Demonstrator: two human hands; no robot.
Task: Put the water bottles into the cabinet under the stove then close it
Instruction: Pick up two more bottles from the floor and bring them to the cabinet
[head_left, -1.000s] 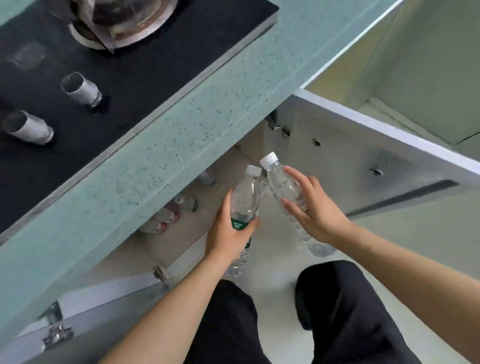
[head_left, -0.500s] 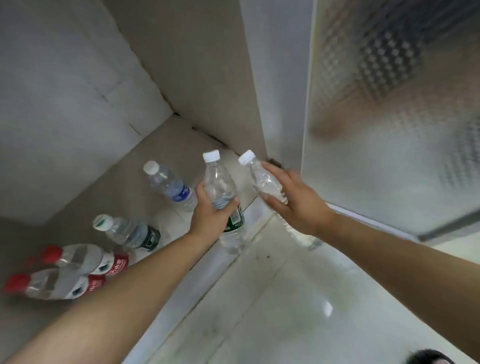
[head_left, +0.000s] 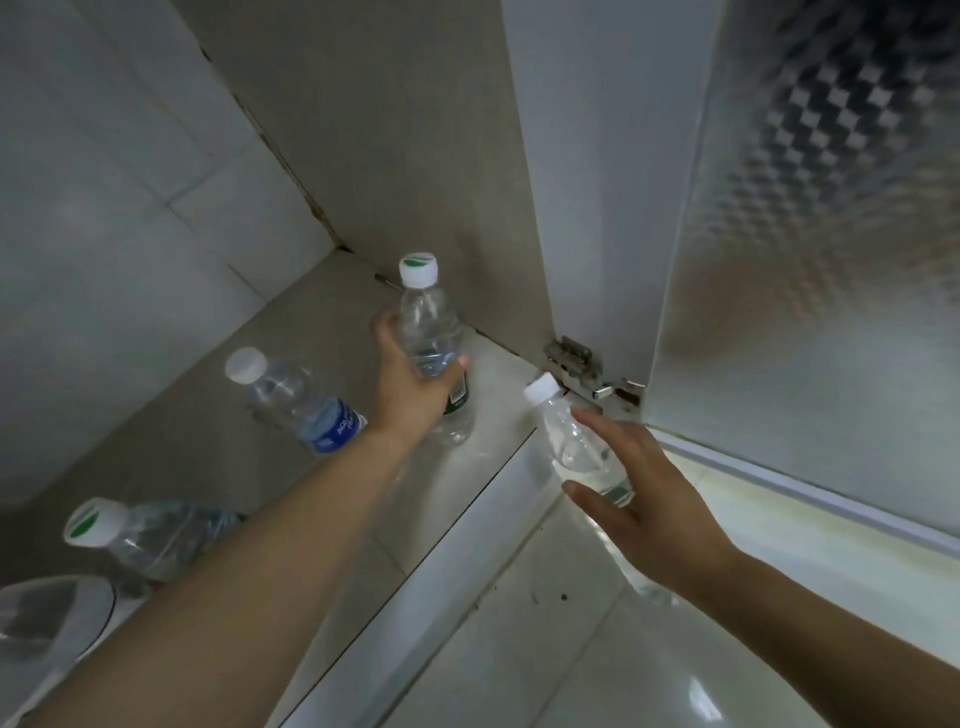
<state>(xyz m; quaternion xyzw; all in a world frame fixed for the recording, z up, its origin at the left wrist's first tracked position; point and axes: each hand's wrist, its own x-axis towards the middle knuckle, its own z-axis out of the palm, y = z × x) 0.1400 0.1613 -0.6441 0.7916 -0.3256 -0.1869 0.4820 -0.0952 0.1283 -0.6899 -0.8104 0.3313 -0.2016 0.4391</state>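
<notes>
Cabinet floor is matt beige tile and the side wall a dull grey-brown panel. Open door is lined with embossed checker-pattern metal, with a steel hinge at its foot. White glossy sill runs along the front; the room floor is shiny pale tile. All bottles are clear ribbed plastic with white screw caps. Left hand, arm stretched into the cabinet, is wrapped round the middle of a green-labelled bottle, upright in the front right corner; cannot tell whether its base touches the tile. Right hand is closed on a second bottle between thumb and long fingers, tilted, cap towards the hinge, over the sill and outside the cabinet. A blue-labelled bottle stands just left of the left wrist. A leaf-capped bottle sits nearer the left, partly behind the forearm.
</notes>
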